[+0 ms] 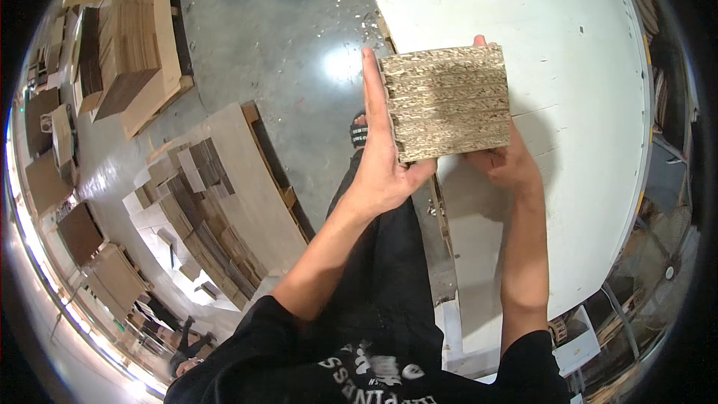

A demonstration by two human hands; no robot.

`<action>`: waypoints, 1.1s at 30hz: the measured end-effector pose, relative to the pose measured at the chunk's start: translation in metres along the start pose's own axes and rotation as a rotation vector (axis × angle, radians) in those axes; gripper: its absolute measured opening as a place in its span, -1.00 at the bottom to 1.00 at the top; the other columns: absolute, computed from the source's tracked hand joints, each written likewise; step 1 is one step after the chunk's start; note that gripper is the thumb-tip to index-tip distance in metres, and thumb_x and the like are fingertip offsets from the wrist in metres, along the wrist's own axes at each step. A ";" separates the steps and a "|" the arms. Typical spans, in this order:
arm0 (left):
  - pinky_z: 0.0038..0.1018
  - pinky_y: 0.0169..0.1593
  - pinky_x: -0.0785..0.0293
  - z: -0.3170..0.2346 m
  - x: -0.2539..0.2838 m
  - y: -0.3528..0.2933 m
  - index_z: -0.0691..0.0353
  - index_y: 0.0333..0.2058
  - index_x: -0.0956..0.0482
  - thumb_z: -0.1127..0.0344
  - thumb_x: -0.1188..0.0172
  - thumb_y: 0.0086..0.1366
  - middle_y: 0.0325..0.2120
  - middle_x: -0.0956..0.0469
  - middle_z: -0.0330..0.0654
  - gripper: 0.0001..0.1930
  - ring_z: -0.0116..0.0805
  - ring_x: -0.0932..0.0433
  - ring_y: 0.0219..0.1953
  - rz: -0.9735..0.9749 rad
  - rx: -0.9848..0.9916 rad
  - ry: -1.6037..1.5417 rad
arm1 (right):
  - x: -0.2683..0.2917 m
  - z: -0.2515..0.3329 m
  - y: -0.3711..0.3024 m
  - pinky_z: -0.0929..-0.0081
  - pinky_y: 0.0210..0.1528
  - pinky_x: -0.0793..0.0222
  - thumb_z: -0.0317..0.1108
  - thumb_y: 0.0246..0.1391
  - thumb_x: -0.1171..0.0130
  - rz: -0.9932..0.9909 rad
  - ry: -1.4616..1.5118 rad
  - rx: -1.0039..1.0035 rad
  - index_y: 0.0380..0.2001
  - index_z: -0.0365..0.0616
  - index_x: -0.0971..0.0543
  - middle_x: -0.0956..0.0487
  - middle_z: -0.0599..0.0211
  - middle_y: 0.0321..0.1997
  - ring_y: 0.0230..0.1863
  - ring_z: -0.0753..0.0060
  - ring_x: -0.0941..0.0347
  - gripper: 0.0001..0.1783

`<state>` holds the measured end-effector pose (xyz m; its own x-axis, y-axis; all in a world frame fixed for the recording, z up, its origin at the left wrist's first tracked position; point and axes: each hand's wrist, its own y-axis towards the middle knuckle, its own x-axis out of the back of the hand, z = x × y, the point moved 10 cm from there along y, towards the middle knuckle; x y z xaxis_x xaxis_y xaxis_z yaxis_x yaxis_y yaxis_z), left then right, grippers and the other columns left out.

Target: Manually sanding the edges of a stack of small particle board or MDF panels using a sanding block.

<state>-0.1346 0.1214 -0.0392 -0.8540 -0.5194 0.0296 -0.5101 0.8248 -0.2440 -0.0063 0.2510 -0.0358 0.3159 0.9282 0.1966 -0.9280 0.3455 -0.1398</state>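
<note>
Between my two hands I hold a stack of several particle boards (449, 101), their rough, speckled cut edges facing up toward me. My left hand (385, 168) lies flat along the stack's left side, fingers stretched upward and thumb at the near edge. On the right side my right hand (508, 161) grips the near right corner; most of its fingers are hidden behind the boards, with one fingertip showing past the far edge. The stack is held above the edge of a large white panel (576, 150) and casts a shadow on it.
At left, a pallet (247, 172) carries cut board pieces (202, 217). Farther back stands another pallet (168, 37) with stacked brown sheets (127, 37). Grey concrete floor (262, 30) with scattered debris lies between. A fan (668, 272) is at the right; another person (187, 352) is at lower left.
</note>
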 end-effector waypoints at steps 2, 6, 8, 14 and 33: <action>-0.02 0.67 0.34 -0.006 -0.005 0.000 0.23 0.61 0.63 0.58 -0.33 0.02 0.65 0.55 0.23 0.41 0.17 0.48 0.70 0.024 -0.071 -0.028 | -0.003 -0.021 -0.014 0.24 0.60 -0.13 -0.70 0.07 -0.31 -0.024 0.114 -0.122 0.70 -0.19 0.15 -0.13 0.11 0.71 0.61 0.26 -0.16 0.23; -0.01 0.67 0.36 -0.020 -0.004 0.004 0.24 0.60 0.64 0.58 -0.33 0.02 0.65 0.58 0.22 0.42 0.17 0.51 0.70 0.024 -0.261 0.074 | -0.001 -0.041 -0.026 0.26 0.53 -0.27 -0.69 0.14 -0.28 -0.058 0.213 -0.218 0.69 -0.22 0.12 -0.27 0.12 0.64 0.51 0.28 -0.31 0.16; 0.01 0.67 0.35 -0.022 -0.002 0.008 0.25 0.61 0.61 0.58 -0.37 0.03 0.66 0.55 0.22 0.42 0.21 0.50 0.69 0.014 -0.300 0.109 | -0.004 -0.024 -0.019 0.27 0.48 -0.34 -0.68 0.17 -0.29 0.033 0.008 -0.081 0.68 -0.24 0.09 -0.34 0.13 0.59 0.46 0.30 -0.38 0.13; -0.02 0.64 0.05 -0.036 0.011 0.007 0.25 0.64 0.28 0.48 -0.52 0.05 0.64 0.18 0.15 0.34 0.06 0.03 0.64 -0.057 -0.408 0.246 | 0.018 0.029 0.009 0.22 0.67 -0.03 -0.49 0.24 -0.40 -0.157 -0.236 0.104 0.66 -0.23 -0.05 -0.21 0.03 0.69 0.68 0.23 -0.10 0.05; -0.10 0.58 -0.23 -0.023 0.041 0.027 0.09 0.42 -0.41 0.45 -0.76 -0.32 0.37 -0.39 -0.07 0.19 0.00 -0.28 0.49 -0.031 -0.399 0.123 | 0.037 0.014 0.027 0.21 0.76 0.16 -0.66 -0.06 -0.51 -0.140 -0.111 -0.150 0.68 -0.07 -0.05 -0.05 0.24 0.78 0.77 0.19 0.11 0.28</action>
<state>-0.1858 0.1275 -0.0220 -0.8312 -0.5347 0.1524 -0.5146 0.8436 0.1531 -0.0223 0.2922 -0.0190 0.4081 0.8517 0.3288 -0.8341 0.4943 -0.2450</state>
